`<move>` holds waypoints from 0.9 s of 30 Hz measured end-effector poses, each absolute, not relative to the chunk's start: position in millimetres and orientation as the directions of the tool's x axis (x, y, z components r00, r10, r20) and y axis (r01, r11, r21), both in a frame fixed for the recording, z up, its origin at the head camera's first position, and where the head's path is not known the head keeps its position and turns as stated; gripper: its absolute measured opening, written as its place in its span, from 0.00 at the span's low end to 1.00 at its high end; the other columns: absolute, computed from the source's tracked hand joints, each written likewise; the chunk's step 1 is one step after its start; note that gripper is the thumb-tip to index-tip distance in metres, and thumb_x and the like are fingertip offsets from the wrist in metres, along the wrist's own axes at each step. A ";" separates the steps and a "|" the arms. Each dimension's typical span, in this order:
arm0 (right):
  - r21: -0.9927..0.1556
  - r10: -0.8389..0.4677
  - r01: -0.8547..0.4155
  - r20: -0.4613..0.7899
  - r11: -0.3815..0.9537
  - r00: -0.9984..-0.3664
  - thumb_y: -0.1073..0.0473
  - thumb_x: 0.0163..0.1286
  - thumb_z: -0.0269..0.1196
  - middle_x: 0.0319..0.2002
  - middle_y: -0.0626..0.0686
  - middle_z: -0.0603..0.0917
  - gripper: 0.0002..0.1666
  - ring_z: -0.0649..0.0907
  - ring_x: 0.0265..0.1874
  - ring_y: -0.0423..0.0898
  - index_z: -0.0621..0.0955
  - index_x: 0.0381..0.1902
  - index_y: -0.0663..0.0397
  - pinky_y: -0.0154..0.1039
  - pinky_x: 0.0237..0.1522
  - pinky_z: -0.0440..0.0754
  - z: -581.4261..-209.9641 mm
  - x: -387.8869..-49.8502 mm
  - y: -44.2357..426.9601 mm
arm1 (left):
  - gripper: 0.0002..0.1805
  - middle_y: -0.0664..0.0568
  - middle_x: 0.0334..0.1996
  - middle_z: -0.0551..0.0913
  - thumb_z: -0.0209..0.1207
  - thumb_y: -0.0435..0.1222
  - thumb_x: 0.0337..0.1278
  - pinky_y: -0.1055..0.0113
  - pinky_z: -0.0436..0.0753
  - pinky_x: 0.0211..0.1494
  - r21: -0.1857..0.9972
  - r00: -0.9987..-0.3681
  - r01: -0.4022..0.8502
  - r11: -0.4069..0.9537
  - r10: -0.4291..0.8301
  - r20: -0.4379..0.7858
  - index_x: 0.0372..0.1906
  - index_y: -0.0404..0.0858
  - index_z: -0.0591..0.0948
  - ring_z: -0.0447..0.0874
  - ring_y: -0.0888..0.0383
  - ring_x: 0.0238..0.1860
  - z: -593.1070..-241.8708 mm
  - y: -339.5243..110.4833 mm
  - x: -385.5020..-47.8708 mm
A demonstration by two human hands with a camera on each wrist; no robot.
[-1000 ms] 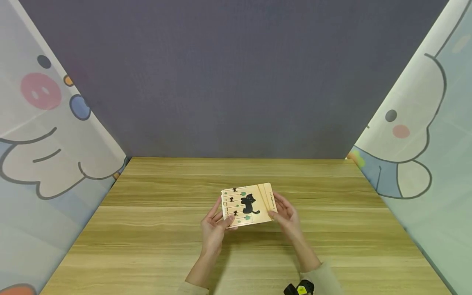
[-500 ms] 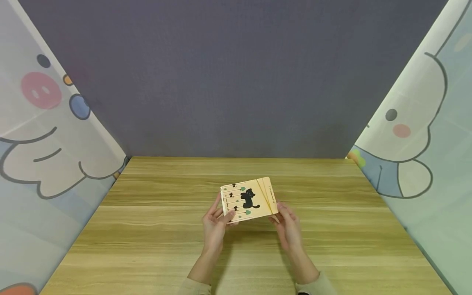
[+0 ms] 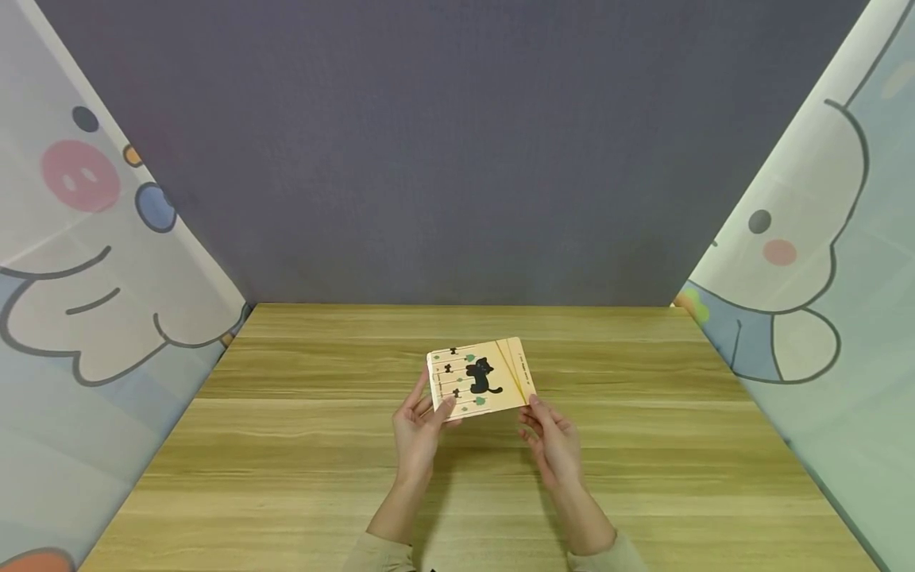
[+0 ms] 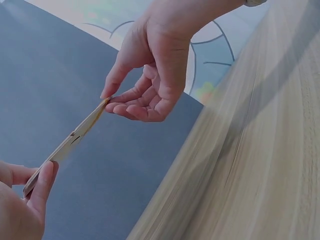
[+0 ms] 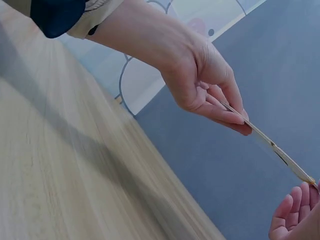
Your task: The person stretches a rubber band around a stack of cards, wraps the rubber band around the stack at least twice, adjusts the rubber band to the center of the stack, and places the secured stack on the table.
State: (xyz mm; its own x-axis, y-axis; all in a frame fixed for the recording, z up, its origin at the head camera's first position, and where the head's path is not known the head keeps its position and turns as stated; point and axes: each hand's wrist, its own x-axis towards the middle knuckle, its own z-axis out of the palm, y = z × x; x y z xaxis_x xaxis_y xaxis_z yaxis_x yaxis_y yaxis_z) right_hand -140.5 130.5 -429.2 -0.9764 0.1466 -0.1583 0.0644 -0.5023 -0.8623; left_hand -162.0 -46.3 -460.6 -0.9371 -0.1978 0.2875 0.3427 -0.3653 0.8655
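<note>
A thin cream notebook point(image 3: 493, 375) with a black cat on its cover is held up above the table, tilted. My left hand point(image 3: 417, 438) grips its left end, thumb on the cover and fingers behind. My right hand point(image 3: 559, 446) pinches the near right corner, where the yellow elastic band point(image 3: 512, 373) runs slantwise over the cover. Seen from the left wrist, the notebook point(image 4: 70, 142) is nearly edge-on between both hands. The right wrist view also has the notebook point(image 5: 272, 145) edge-on; its back face is hidden.
Below the hands lies a wood-grain table point(image 3: 286, 477). A dark grey panel point(image 3: 457, 159) stands behind it, and cartoon-printed sheets point(image 3: 772, 318) line both sides.
The notebook has shifted slightly farther up the head view. My right hand has slid from its right edge to the near corner, and the elastic band now slants more.
</note>
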 end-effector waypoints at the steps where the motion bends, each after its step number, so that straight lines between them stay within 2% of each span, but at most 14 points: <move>1: -0.860 0.153 0.063 -0.161 -0.506 -0.975 0.57 0.62 0.58 0.25 0.47 0.80 0.10 0.78 0.27 0.41 0.81 0.23 0.51 0.29 0.28 0.79 -429.1 -140.9 129.9 | 0.34 0.34 0.45 0.77 0.60 0.26 0.48 0.59 0.86 0.29 0.870 -0.937 0.342 -0.356 -0.204 0.284 0.63 0.35 0.63 0.81 0.46 0.38 -469.4 -46.6 -167.0; 6: -0.849 0.181 0.049 -0.168 -0.526 -0.969 0.58 0.61 0.60 0.24 0.48 0.81 0.09 0.78 0.25 0.40 0.81 0.22 0.52 0.29 0.26 0.79 -429.4 -142.0 125.8 | 0.33 0.39 0.44 0.79 0.63 0.31 0.47 0.59 0.85 0.28 0.849 -0.914 0.400 -0.346 -0.219 0.341 0.62 0.41 0.66 0.81 0.46 0.39 -514.7 -48.6 -190.3; 10: -0.835 0.175 0.063 -0.187 -0.546 -0.967 0.59 0.61 0.60 0.23 0.47 0.81 0.09 0.78 0.23 0.40 0.81 0.22 0.52 0.29 0.26 0.79 -430.6 -141.4 123.2 | 0.32 0.36 0.44 0.78 0.60 0.26 0.49 0.63 0.86 0.27 0.833 -0.903 0.427 -0.353 -0.216 0.371 0.62 0.33 0.64 0.81 0.48 0.38 -486.8 -46.7 -174.8; 13: -0.829 0.166 0.072 -0.194 -0.554 -0.967 0.59 0.61 0.60 0.23 0.48 0.82 0.08 0.78 0.23 0.40 0.81 0.23 0.52 0.29 0.26 0.80 -431.8 -140.6 122.1 | 0.31 0.32 0.44 0.77 0.58 0.22 0.48 0.63 0.85 0.27 0.864 -0.921 0.380 -0.331 -0.226 0.318 0.60 0.27 0.62 0.82 0.48 0.37 -452.8 -43.3 -157.6; 16: -0.825 0.148 0.080 -0.194 -0.559 -0.970 0.60 0.61 0.60 0.23 0.48 0.82 0.08 0.78 0.23 0.40 0.81 0.23 0.53 0.29 0.27 0.80 -432.9 -140.3 121.4 | 0.31 0.30 0.44 0.76 0.57 0.21 0.48 0.61 0.85 0.29 0.894 -0.945 0.300 -0.333 -0.233 0.230 0.60 0.25 0.62 0.81 0.48 0.37 -435.5 -41.1 -150.2; 21: -0.817 0.117 0.099 -0.199 -0.568 -0.973 0.60 0.61 0.60 0.23 0.48 0.82 0.07 0.78 0.22 0.39 0.81 0.24 0.53 0.29 0.27 0.81 -434.3 -140.2 120.4 | 0.31 0.30 0.44 0.75 0.56 0.20 0.48 0.59 0.85 0.30 0.913 -0.962 0.217 -0.346 -0.234 0.140 0.60 0.27 0.63 0.81 0.48 0.37 -428.3 -40.7 -147.9; 27: -0.803 0.070 0.142 -0.222 -0.579 -0.973 0.61 0.61 0.59 0.23 0.48 0.83 0.07 0.79 0.21 0.40 0.81 0.24 0.52 0.31 0.28 0.82 -434.1 -140.6 120.3 | 0.30 0.29 0.43 0.76 0.58 0.20 0.46 0.61 0.85 0.28 0.905 -0.947 0.264 -0.334 -0.270 0.176 0.59 0.27 0.64 0.82 0.48 0.36 -430.6 -40.3 -148.4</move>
State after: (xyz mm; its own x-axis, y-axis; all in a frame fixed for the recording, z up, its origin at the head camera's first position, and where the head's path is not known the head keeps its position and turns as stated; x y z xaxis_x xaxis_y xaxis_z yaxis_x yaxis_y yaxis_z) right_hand -140.6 120.3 -434.1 -0.9725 0.0695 -0.2222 0.1421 -0.5788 -0.8030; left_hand -148.4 -40.3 -430.6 -0.9467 -0.2697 0.1762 0.2636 -0.3340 0.9050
